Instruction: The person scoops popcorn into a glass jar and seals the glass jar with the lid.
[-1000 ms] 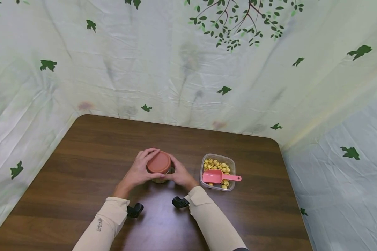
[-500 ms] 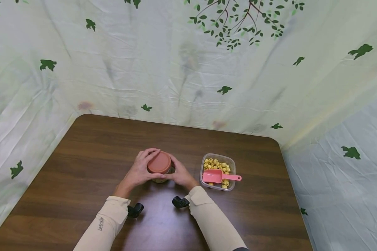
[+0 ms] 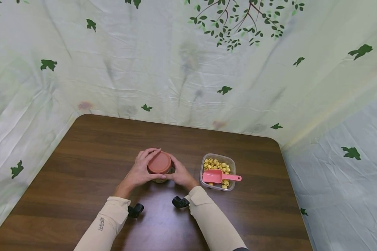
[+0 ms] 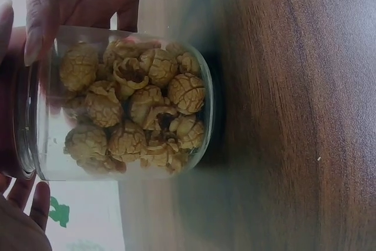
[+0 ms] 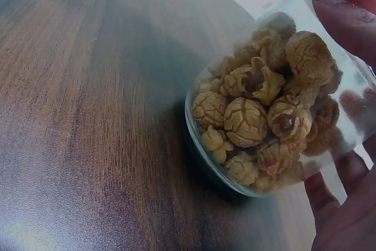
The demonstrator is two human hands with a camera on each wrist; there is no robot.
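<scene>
A clear glass jar (image 4: 202, 74) with a reddish-pink lid (image 3: 159, 162) stands upright on the brown table, filled with round caramel-coloured popcorn (image 5: 245, 123). My left hand (image 3: 140, 170) curves about the lid from the left, fingers over its far edge and thumb along its near edge. From the right, my right hand (image 3: 181, 175) grips the jar near its top, thumb in front and fingers reaching behind. Both thumbs come together at the near side. In the head view the lid and hands cover most of the glass.
To the right of the jar is a clear plastic container (image 3: 218, 155) with more popcorn (image 3: 223, 167). A pink scoop (image 3: 213, 176) lies across it, its handle past the right rim. A pale curtain (image 3: 163, 69) with leaf prints hangs behind the wooden table (image 3: 91, 167).
</scene>
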